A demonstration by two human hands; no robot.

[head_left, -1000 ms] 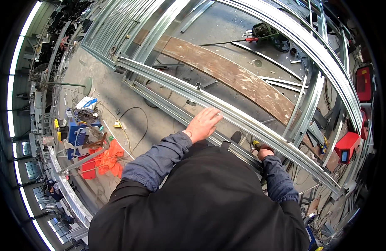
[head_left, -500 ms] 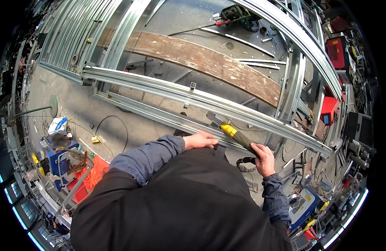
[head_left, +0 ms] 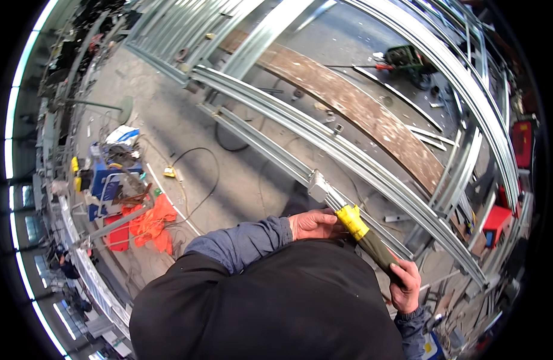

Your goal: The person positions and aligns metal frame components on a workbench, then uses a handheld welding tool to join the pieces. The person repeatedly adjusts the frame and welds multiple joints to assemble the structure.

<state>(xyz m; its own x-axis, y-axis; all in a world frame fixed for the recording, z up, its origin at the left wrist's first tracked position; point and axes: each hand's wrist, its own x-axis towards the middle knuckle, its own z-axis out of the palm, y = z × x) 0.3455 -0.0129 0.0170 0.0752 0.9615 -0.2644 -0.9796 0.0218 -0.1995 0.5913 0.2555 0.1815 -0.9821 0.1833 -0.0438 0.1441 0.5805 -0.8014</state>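
Note:
My right hand (head_left: pixel 405 285) grips the rear of a hand-held tool with a dark olive body, a yellow collar (head_left: pixel 351 222) and a boxy silver metal head (head_left: pixel 318 187). The tool slants up and left, its head overlapping the lower metal rail (head_left: pixel 258 141) in view. My left hand (head_left: pixel 315 225) is by my waist, close beside the collar, fingers loosely bent and holding nothing I can see. Whether it touches the tool cannot be made out. Beyond lies a frame of shiny metal channels, with a long upper rail (head_left: pixel 276 111) crossing in front of me.
A worn brown plank (head_left: pixel 354 96) lies beyond the rail. Loose metal strips (head_left: pixel 402 102) and a dark green machine (head_left: pixel 405 60) are farther off. At left, an orange cloth (head_left: pixel 153 222), a blue case (head_left: pixel 111 183) and cables (head_left: pixel 213 180) are on the floor. A red box (head_left: pixel 497 222) stands at right.
My view has turned, so the frame appears farther right and lower. My left hand has turned and now lies beside the tool's collar; the right hand keeps its grip.

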